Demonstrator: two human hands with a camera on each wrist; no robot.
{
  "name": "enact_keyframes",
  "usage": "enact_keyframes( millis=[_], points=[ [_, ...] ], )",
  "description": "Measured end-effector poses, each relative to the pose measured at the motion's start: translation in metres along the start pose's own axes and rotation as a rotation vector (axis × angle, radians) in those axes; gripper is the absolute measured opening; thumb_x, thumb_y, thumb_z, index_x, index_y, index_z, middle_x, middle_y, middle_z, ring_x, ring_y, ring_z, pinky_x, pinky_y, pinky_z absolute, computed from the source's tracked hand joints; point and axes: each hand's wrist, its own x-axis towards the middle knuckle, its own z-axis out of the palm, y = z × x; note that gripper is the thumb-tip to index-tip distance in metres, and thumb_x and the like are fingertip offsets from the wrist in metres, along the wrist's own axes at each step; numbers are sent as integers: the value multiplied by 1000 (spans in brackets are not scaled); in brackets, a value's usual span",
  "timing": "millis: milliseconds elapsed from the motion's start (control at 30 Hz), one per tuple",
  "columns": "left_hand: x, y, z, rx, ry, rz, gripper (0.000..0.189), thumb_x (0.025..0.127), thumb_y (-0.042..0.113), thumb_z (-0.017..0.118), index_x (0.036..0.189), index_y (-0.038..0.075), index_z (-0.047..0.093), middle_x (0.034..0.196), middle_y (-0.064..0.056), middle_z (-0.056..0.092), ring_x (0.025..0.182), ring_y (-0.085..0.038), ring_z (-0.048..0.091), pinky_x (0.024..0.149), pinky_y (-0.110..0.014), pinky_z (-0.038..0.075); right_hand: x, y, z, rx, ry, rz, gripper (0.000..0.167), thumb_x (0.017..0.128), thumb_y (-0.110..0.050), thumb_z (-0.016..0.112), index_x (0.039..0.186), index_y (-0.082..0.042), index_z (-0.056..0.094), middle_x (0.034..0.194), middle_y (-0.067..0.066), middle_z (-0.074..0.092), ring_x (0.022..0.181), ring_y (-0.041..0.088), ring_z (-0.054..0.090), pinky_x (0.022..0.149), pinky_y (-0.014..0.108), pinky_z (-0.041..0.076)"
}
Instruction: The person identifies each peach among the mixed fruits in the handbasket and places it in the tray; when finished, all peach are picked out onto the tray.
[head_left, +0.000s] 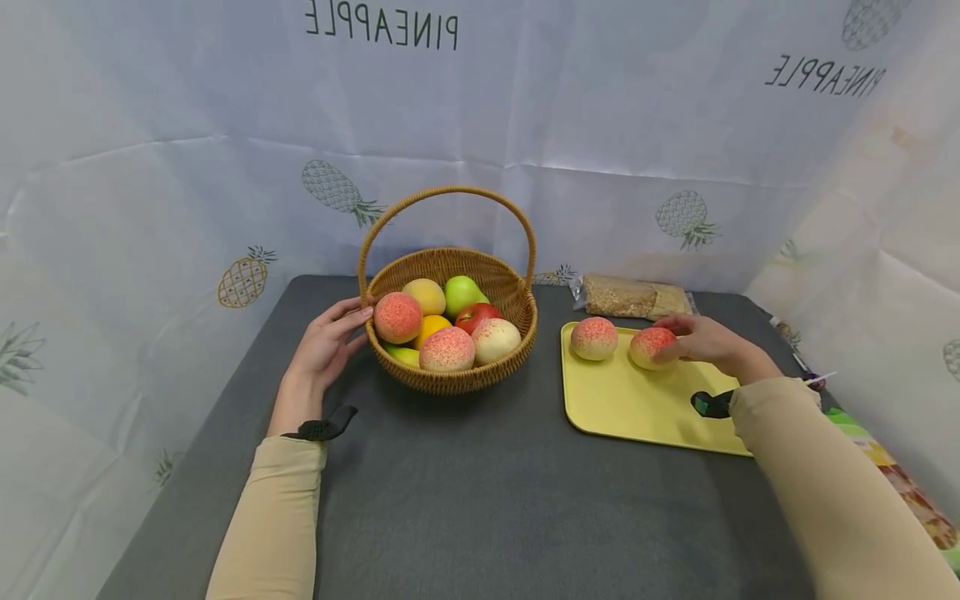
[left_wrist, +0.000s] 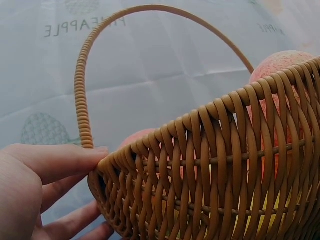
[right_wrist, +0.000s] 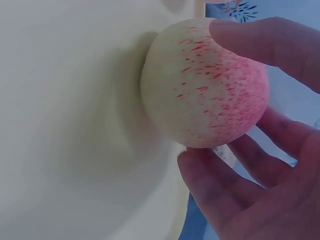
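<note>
A wicker basket (head_left: 450, 382) with a tall arched handle holds several fruits, among them a red-speckled peach (head_left: 397, 317) and a green pear (head_left: 462, 295). My left hand (head_left: 324, 346) holds the basket's left side by the rim, at the foot of the handle; in the left wrist view the thumb lies on the rim and the other fingers pass beside the outer wall. On the right, my right hand (head_left: 708, 343) grips a pink-and-cream peach (right_wrist: 205, 85) between thumb and fingers, over the yellow tray (head_left: 645, 408). Beside it on the tray sits another peach (head_left: 595, 338).
Behind the tray lies a clear bag of grain-like pieces (head_left: 630, 297). A colourful package (head_left: 900, 483) lies at the right edge, partly behind the right sleeve. The grey table (head_left: 480, 500) meets a pale pineapple-print curtain (head_left: 562, 108) at the back.
</note>
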Motion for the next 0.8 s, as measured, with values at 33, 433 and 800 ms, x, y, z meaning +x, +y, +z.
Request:
enact_keyframes(
  millis=[33,433,800],
  points=[
    [0,0,0,2,-1,2,38,101,20,70,135,10,60,131,1,58,133,-18,47,112,-44,35,-1,-2,-1,-16,10,-3,86,92,-28,78,156,4,31,156,33,29,138,52,34,109,65,36],
    [-1,-1,0,17,-6,15,42,100,22,71,137,8,58,132,0,58,133,-19,47,113,-45,35,-4,-62,-9,-84,111,-122,72,97,-34,73,153,-3,41,156,25,38,140,48,37,107,66,38],
    [-1,-1,0,21,4,8,40,100,23,71,136,9,58,133,-1,56,133,-19,47,114,-45,35,1,-113,13,-34,30,-275,54,97,-27,73,144,-7,54,148,18,50,136,39,47,106,57,44]
  ],
)
